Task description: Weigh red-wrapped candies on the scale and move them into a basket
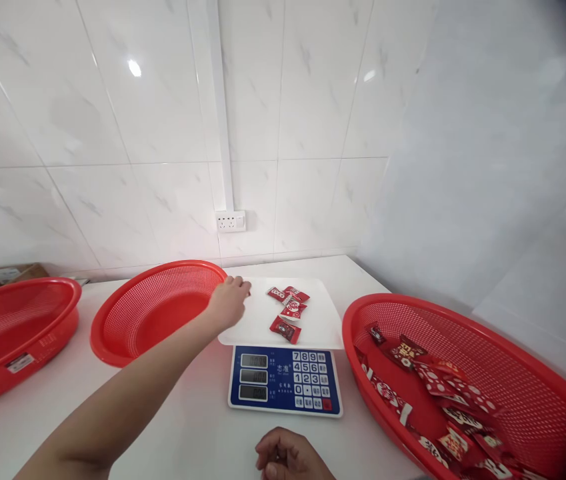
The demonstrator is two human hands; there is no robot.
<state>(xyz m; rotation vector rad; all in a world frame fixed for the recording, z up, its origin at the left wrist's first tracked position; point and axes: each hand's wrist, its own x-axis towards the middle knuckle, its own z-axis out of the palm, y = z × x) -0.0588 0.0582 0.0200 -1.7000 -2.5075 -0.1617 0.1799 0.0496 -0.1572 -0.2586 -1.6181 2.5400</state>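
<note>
My left hand [227, 301] reaches across to the left edge of the white weighing tray [257, 320] of a blue electronic scale [285, 379], its fingers curled together at the tray's rim. Several red wrapped candies [287, 310] lie on the tray just right of that hand. My right hand [287, 457] rests on the table near the front edge, below the scale, fingers loosely curled with nothing visible in them.
A red mesh basket [537, 373] on the right holds many red candy packets. An empty red mesh basket [123, 320] sits left of the scale, and a red tub [37, 333] stands at far left. White tiled walls and a socket [230, 221] lie behind.
</note>
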